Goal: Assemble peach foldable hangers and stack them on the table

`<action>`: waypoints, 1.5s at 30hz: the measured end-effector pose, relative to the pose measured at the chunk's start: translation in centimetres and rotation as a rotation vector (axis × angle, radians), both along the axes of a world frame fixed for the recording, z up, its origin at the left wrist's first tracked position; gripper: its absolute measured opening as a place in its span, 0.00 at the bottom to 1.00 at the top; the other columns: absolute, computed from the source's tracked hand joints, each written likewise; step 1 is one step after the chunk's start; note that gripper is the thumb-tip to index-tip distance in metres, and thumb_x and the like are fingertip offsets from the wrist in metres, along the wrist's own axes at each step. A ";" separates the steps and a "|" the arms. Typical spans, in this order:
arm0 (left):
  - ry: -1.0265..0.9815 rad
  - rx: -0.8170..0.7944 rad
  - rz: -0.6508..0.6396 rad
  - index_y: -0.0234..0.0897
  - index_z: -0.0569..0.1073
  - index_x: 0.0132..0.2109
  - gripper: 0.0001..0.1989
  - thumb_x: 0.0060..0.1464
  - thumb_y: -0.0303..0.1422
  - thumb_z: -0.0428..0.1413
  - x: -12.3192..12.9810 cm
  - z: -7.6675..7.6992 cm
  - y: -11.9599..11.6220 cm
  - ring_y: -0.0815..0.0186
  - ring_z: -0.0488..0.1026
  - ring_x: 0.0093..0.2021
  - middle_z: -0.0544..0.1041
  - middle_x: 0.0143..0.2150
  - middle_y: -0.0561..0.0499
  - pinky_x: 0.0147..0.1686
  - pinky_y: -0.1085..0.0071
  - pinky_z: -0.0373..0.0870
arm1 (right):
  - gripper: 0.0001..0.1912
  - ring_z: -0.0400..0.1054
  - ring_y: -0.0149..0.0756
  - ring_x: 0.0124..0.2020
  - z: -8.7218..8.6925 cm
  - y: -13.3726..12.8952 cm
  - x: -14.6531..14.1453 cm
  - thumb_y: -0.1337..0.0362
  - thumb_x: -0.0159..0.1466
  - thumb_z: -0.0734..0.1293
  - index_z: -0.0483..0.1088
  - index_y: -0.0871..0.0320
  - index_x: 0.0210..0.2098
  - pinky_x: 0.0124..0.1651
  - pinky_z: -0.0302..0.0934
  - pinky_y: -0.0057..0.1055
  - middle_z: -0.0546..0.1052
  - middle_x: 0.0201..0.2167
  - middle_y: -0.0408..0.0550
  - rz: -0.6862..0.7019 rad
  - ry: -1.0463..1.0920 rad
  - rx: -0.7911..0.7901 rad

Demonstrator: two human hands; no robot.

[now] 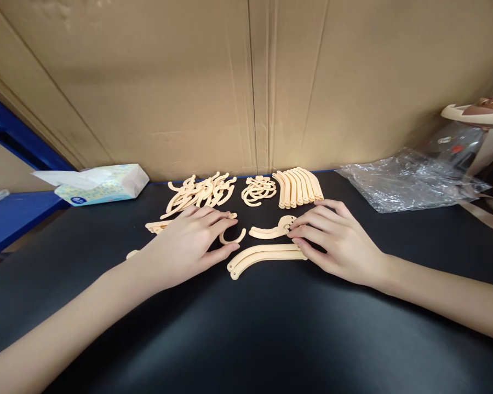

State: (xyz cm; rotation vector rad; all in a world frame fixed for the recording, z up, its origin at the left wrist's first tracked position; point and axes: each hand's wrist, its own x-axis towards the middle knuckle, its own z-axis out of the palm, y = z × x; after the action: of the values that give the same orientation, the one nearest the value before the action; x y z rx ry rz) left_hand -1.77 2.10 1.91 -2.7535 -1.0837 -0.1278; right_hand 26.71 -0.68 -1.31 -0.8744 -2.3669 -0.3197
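My left hand (191, 241) is over the table with thumb and fingers apart, its fingertips beside a cream plastic hook (233, 239) lying on the black surface. My right hand (337, 241) has its fingers stretched out. Its fingertips touch or nearly touch the round, holed end of a short curved hanger arm piece (267, 232). Just below, two long curved hanger arms (267, 256) lie side by side, their right ends near my right thumb. Other cream pieces (154, 225) are partly hidden behind my left hand.
Farther back lie a pile of cream pieces (201, 191), a small heap of curved pieces (258, 189) and a neat row of long arms (298, 187). A tissue pack (102, 185) stands at left, a clear plastic bag (406, 183) at right. Cardboard (181, 87) walls the back.
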 end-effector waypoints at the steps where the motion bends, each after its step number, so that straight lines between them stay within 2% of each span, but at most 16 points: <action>1: 0.005 0.005 0.001 0.34 0.72 0.54 0.22 0.66 0.43 0.43 0.0 0.0 0.0 0.54 0.70 0.51 0.76 0.51 0.45 0.52 0.55 0.62 | 0.08 0.70 0.34 0.39 0.0 0.0 0.0 0.68 0.67 0.62 0.73 0.58 0.36 0.57 0.53 0.39 0.78 0.35 0.45 0.001 0.000 0.000; 5: 0.009 -0.012 0.018 0.35 0.73 0.53 0.21 0.67 0.35 0.39 0.0 0.2 0.1 0.58 0.72 0.45 0.78 0.46 0.46 0.46 0.59 0.63 | 0.09 0.70 0.34 0.38 -0.1 0.1 0.0 0.68 0.67 0.61 0.73 0.58 0.36 0.56 0.53 0.39 0.78 0.35 0.45 0.001 0.004 0.010; 13: 0.007 -0.014 0.016 0.35 0.71 0.54 0.20 0.68 0.34 0.38 -0.1 0.1 0.1 0.57 0.72 0.48 0.77 0.48 0.45 0.48 0.59 0.63 | 0.08 0.70 0.34 0.38 0.0 0.0 0.0 0.68 0.67 0.62 0.73 0.58 0.36 0.56 0.53 0.39 0.78 0.35 0.44 0.007 0.006 0.007; 17: 0.007 0.005 0.000 0.36 0.71 0.55 0.18 0.66 0.30 0.41 -0.3 -0.2 0.1 0.57 0.70 0.51 0.76 0.52 0.47 0.49 0.59 0.63 | 0.08 0.70 0.34 0.39 0.1 -0.1 0.0 0.68 0.67 0.62 0.73 0.58 0.36 0.57 0.53 0.40 0.78 0.35 0.44 0.008 0.005 0.000; 21: 0.013 0.051 -0.037 0.36 0.70 0.57 0.22 0.60 0.21 0.42 -0.3 -0.6 -0.2 0.57 0.69 0.54 0.73 0.57 0.48 0.50 0.59 0.63 | 0.08 0.70 0.34 0.38 0.0 0.0 0.0 0.68 0.67 0.61 0.73 0.58 0.36 0.57 0.53 0.39 0.79 0.35 0.45 0.010 0.003 0.004; 25: -0.019 0.132 -0.100 0.33 0.68 0.59 0.27 0.56 0.17 0.41 0.5 -0.3 -0.7 0.58 0.70 0.53 0.73 0.57 0.46 0.49 0.60 0.65 | 0.08 0.70 0.34 0.38 0.0 0.1 -0.1 0.69 0.67 0.61 0.73 0.58 0.36 0.56 0.53 0.40 0.79 0.35 0.45 0.012 0.006 0.009; 29: -0.100 0.302 -0.180 0.27 0.66 0.60 0.21 0.63 0.20 0.40 1.3 0.3 -1.4 0.59 0.71 0.52 0.74 0.55 0.41 0.48 0.62 0.64 | 0.07 0.70 0.35 0.39 0.1 -0.2 0.1 0.69 0.67 0.62 0.72 0.57 0.38 0.56 0.54 0.41 0.79 0.37 0.45 0.023 0.004 0.021; 32: -0.137 0.365 -0.213 0.27 0.64 0.60 0.18 0.66 0.25 0.44 1.6 0.5 -1.8 0.59 0.72 0.51 0.75 0.54 0.41 0.47 0.63 0.64 | 0.08 0.70 0.35 0.42 0.2 -0.3 0.1 0.69 0.67 0.62 0.71 0.57 0.42 0.56 0.55 0.41 0.78 0.40 0.46 0.037 -0.001 0.033; 36: -0.113 0.363 -0.258 0.31 0.59 0.64 0.20 0.68 0.30 0.44 1.9 0.0 -2.2 0.62 0.73 0.41 0.78 0.46 0.46 0.40 0.65 0.63 | 0.11 0.70 0.36 0.43 0.4 -0.4 0.1 0.67 0.68 0.62 0.68 0.58 0.50 0.54 0.57 0.41 0.78 0.44 0.49 0.088 -0.030 0.076; 39: -0.113 0.356 -0.294 0.30 0.53 0.67 0.22 0.68 0.30 0.43 2.3 -0.4 -2.6 0.64 0.70 0.34 0.77 0.38 0.49 0.35 0.66 0.62 | 0.14 0.70 0.37 0.44 0.5 -0.4 0.2 0.64 0.69 0.60 0.65 0.60 0.53 0.52 0.60 0.40 0.77 0.46 0.52 0.140 -0.058 0.126; 42: -0.139 0.356 -0.316 0.27 0.53 0.66 0.22 0.69 0.31 0.42 2.6 -0.6 -3.0 0.64 0.70 0.34 0.76 0.37 0.48 0.35 0.67 0.63 | 0.14 0.70 0.39 0.44 0.4 -0.4 0.3 0.63 0.69 0.60 0.64 0.61 0.52 0.49 0.63 0.41 0.78 0.45 0.54 0.209 -0.023 0.192; 45: -0.167 0.363 -0.352 0.27 0.56 0.63 0.19 0.69 0.30 0.43 2.7 -0.7 -3.1 0.65 0.71 0.35 0.77 0.38 0.47 0.34 0.68 0.64 | 0.11 0.71 0.39 0.43 0.2 -0.6 0.4 0.61 0.68 0.62 0.64 0.59 0.48 0.47 0.64 0.41 0.78 0.43 0.54 0.245 0.055 0.175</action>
State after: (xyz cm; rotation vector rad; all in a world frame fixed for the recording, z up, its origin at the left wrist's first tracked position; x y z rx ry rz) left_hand 0.93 -1.00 1.17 -2.5979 -0.5277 -0.5515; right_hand 27.13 -1.24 -1.12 -0.4995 -2.3227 -0.3902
